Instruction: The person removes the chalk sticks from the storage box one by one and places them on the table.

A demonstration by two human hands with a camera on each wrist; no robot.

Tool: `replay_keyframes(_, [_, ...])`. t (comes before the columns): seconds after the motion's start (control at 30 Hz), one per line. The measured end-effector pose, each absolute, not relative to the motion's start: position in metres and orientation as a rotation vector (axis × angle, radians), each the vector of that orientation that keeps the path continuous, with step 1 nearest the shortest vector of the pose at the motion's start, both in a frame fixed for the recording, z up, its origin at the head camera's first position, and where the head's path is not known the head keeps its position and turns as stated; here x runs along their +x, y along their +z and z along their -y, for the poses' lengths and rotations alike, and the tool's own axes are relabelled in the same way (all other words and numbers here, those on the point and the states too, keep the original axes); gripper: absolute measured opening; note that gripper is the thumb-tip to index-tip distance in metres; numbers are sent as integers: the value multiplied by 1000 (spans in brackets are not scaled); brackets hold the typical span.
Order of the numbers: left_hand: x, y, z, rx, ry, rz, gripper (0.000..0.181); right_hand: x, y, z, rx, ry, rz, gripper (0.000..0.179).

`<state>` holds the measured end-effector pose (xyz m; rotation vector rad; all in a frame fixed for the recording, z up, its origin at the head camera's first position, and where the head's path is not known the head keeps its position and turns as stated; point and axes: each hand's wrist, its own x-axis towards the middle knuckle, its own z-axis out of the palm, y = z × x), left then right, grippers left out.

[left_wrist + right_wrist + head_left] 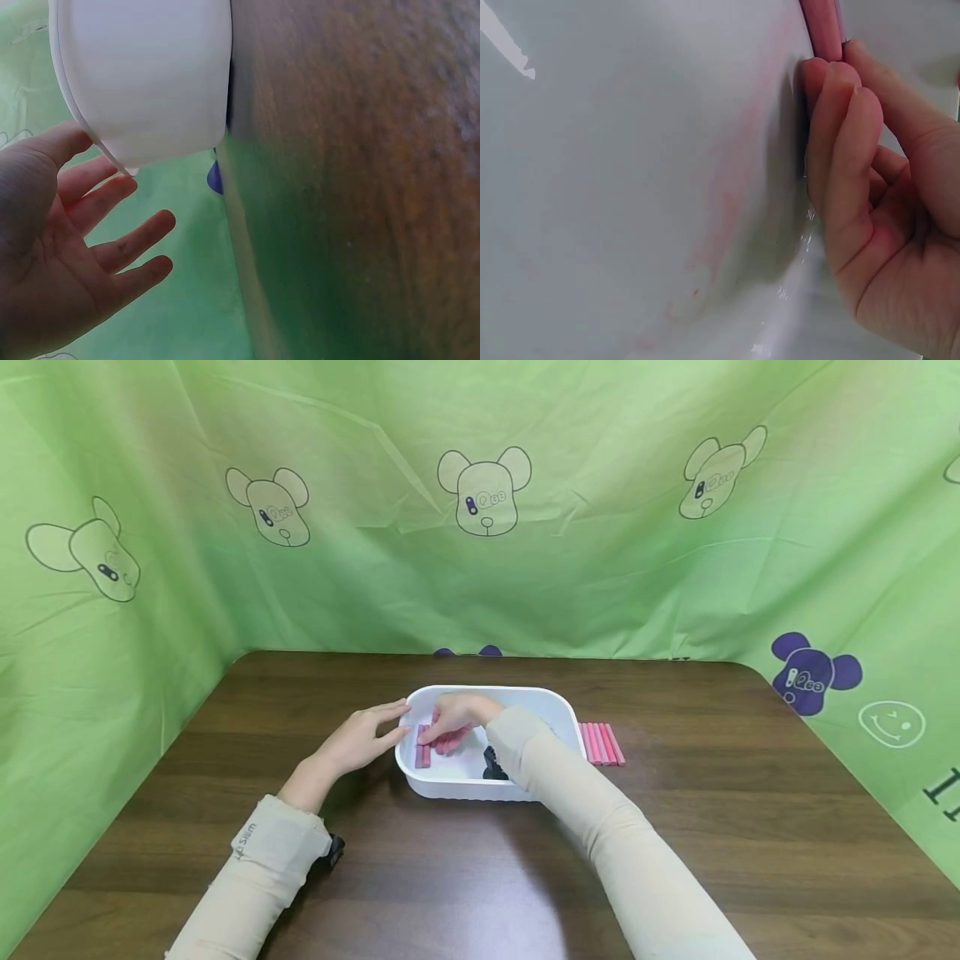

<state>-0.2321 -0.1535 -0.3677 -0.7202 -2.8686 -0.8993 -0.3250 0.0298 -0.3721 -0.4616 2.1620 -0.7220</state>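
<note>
A white plastic tub (487, 790) stands on the table. My right hand (453, 718) reaches down inside its left part, and in the right wrist view thumb and fingertips pinch the end of a pink stick (823, 30). Two pink sticks (423, 756) lie side by side along the tub's left wall, partly covered by this hand. My left hand (360, 739) is at the tub's left end with its fingers spread. In the left wrist view its thumb and nearest fingertips are right at the tub's rim (71, 101), while the other fingers stand apart from it.
Right of the tub, a row of several pink sticks (602, 744) lies on the brown wooden table (712, 810). Faint pink smears (731, 187) mark the tub's white surface. Behind the table hangs a green cloth (360, 585) with bear drawings.
</note>
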Motion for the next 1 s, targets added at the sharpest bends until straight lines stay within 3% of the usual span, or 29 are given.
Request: replay_keyframes(1.0, [-232,-367,154,-721,-905,2876,47,-332,-356,-47,-391,-782,-2025,18])
